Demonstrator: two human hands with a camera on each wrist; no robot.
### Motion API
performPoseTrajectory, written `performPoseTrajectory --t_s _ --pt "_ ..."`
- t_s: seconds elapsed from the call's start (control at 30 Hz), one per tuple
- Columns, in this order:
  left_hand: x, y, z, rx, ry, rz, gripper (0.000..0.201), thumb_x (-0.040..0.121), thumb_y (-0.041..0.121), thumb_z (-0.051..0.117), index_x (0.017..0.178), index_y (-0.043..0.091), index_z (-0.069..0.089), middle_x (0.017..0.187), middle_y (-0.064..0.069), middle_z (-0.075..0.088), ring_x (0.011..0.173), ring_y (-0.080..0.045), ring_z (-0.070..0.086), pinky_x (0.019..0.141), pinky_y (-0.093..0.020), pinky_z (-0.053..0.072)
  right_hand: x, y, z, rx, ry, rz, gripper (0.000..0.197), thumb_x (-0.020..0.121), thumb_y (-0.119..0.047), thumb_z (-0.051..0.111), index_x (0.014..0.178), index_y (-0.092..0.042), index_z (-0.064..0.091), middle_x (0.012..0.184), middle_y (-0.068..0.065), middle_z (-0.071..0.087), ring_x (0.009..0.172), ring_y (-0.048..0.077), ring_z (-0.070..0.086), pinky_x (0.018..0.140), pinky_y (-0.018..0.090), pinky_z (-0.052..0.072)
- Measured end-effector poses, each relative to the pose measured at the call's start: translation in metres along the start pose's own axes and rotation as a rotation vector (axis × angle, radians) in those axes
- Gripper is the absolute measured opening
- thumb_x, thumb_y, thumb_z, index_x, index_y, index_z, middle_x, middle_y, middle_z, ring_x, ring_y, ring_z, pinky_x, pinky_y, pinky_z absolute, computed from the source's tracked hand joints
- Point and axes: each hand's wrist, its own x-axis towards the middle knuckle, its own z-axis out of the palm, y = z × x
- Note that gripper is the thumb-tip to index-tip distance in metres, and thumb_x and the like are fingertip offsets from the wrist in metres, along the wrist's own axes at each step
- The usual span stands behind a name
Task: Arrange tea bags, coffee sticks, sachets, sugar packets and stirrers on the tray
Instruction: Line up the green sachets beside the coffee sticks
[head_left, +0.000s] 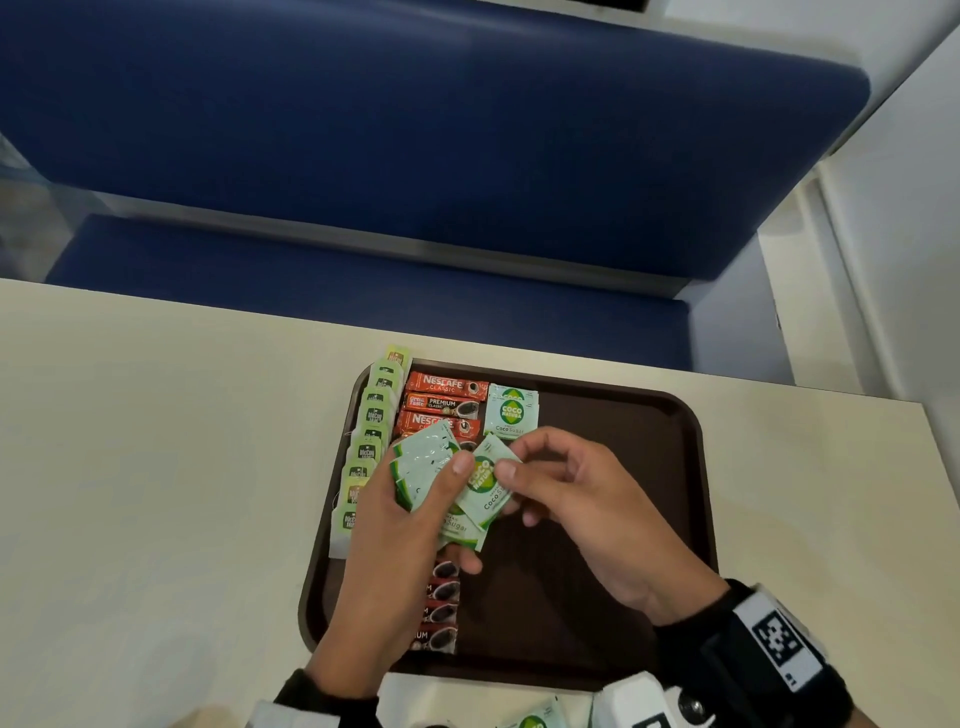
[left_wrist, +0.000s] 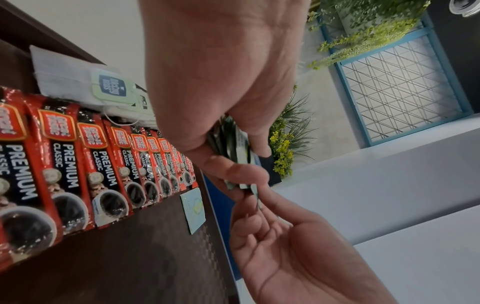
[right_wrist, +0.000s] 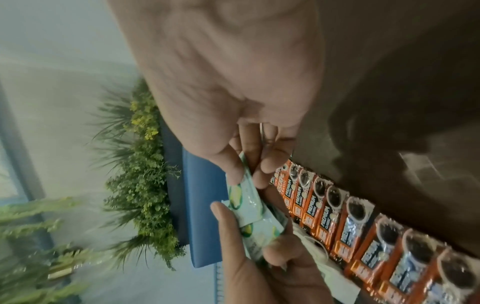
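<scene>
Left hand (head_left: 395, 525) grips sugar packets (head_left: 423, 467); right hand (head_left: 582, 514) pinches one packet (head_left: 488, 486).

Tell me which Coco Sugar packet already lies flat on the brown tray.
The white-and-green Coco Sugar packet beside the top red coffee sticks; the others are in the hands.

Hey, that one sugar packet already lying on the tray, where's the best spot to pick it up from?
Pinch the sugar packet at its right edge, coming from the right. It lies flat, its left edge sits close against the coffee sticks, and bare tray lies open beside the right edge.
</scene>
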Motion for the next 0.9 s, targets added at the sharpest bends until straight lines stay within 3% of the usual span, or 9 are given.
performPoseTrajectory --t_s 0.1,0.2,0.3,0.37,0.5,0.63,0.73,0.83,0.9 --pt "0.001 -0.001 -0.001 -0.004 0.039 0.017 0.038 0.093 0.035 0.076 0.129 0.023 0.067 0.109 -0.008 0.082 0.084 -0.029 0.079 0.049 -0.034 0.060 0.002 0.004 0.000 0.218 -0.021 0.066 0.031 0.099 -0.013 0.074 0.119 0.008 0.063 0.116 0.026 0.076 0.091 0.022 0.069 0.073 0.027 0.059" --pt "0.003 -0.003 -0.002 -0.001 0.081 0.036 0.037 0.096 0.032 0.075 0.130 0.023 0.067 0.110 -0.005 0.082 0.085 -0.030 0.079 0.048 -0.033 0.058 0.004 0.010 0.000 0.375 -0.020 0.091 0.026 0.097 -0.006 0.073 0.119 0.002 0.063 0.124 0.028 0.073 0.100 0.026 0.073 0.078 0.027 0.064" --pt "0.006 -0.002 -0.005 0.004 0.116 0.045 0.035 0.096 0.032 0.077 0.129 0.026 0.067 0.110 -0.004 0.082 0.084 -0.028 0.079 0.048 -0.033 0.057 0.009 0.018 -0.005 0.454 0.027 0.094 0.032 0.098 -0.003 0.071 0.130 -0.005 0.064 0.124 0.023 0.075 0.110 0.029 0.076 0.086 0.032 0.065" --pt "0.008 -0.003 -0.009 0.005 0.131 0.049 0.037 0.095 0.032 0.078 0.130 0.027 0.068 0.109 -0.006 0.081 0.085 -0.030 0.079 0.050 -0.034 0.057 0.012 0.024 -0.008 0.349 0.103 0.078 0.029 0.100 -0.008 0.071 0.129 -0.010 0.069 0.120 0.012 0.080 0.111 0.023 0.075 0.088 0.032 0.061" --pt "0.009 -0.001 -0.014 0.014 0.153 0.034 0.041 0.094 0.035 0.079 0.132 0.028 0.068 0.106 -0.008 0.081 0.081 -0.030 0.079 0.051 -0.034 0.058 0.026 0.042 -0.015 0.022 0.331 0.042 0.016 0.099 -0.017 0.075 0.115 -0.021 0.074 0.106 -0.005 0.082 0.103 0.010 0.077 0.080 0.023 0.056" --pt "0.009 -0.003 -0.016 0.032 0.150 0.025 0.040 0.093 0.037 0.078 0.131 0.031 0.068 0.104 -0.006 0.082 0.079 -0.028 0.079 0.051 -0.034 0.059 0.047 0.056 -0.018 -0.183 0.443 -0.063 0.015 0.097 -0.021 0.080 0.108 -0.029 0.073 0.104 -0.009 0.079 0.100 0.005 0.073 0.083 0.023 0.060" --pt "0.007 -0.005 -0.015 0.046 0.147 0.025 0.041 0.091 0.039 0.079 0.130 0.032 0.068 0.105 -0.005 0.082 0.079 -0.027 0.079 0.050 -0.034 0.059 0.057 0.059 -0.014 -0.369 0.524 -0.167 0.017 0.096 -0.020 0.080 0.104 -0.029 0.069 0.098 -0.010 0.073 0.088 0.001 0.067 0.072 0.010 0.052" --pt "0.004 -0.006 -0.014 0.051 0.139 0.026 0.035 0.092 0.036 0.078 0.126 0.030 0.070 0.101 -0.006 0.082 0.072 -0.027 0.077 0.049 -0.034 0.058 0.064 0.059 -0.010 -0.449 0.560 -0.233 0.025 0.094 -0.018 0.081 0.112 -0.028 0.066 0.096 -0.008 0.069 0.083 0.004 0.064 0.070 0.008 0.049" --pt "0.003 -0.006 -0.014 0.052 0.140 0.022 0.036 0.091 0.036 0.078 0.125 0.028 0.071 0.101 -0.006 0.082 0.076 -0.027 0.079 0.048 -0.034 0.059 0.069 0.060 -0.009 -0.478 0.574 -0.263 0.030 0.094 -0.016 0.082 0.116 -0.027 0.065 0.097 -0.006 0.068 0.083 0.005 0.063 0.072 0.007 0.049"
